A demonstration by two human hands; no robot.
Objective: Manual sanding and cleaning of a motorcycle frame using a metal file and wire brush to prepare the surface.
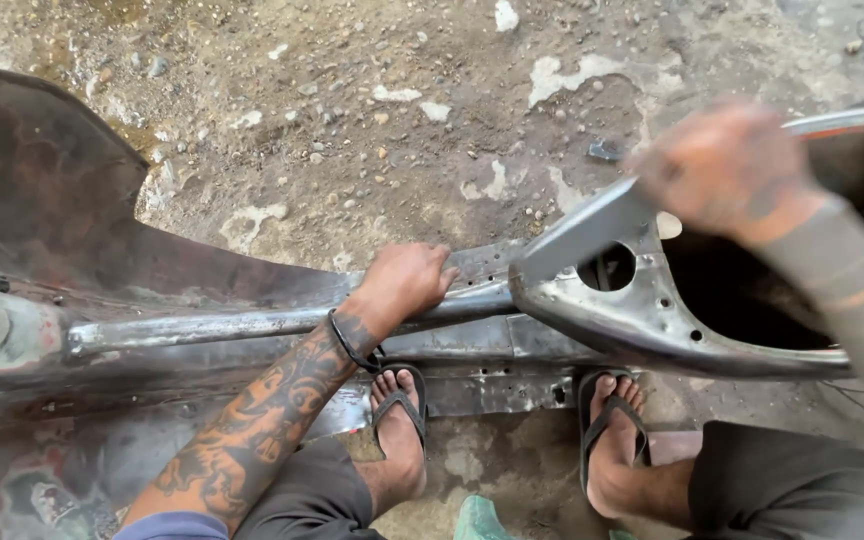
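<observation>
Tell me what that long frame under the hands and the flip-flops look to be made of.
The frame looks like bare sheet metal, dull grey with brown rust patches and drilled holes. The flip-flops seem to be black rubber or foam, matte; hard to say which.

I see open gravel ground [352, 120] from ten to one o'clock, free above the metal frame [252, 325]; the frame's tube bars the middle from nine to three o'clock; a blurred flat bar [582, 232] slants across at two o'clock; my feet [402, 420] crowd six o'clock; a dark opening [732, 300] gapes at three.
</observation>
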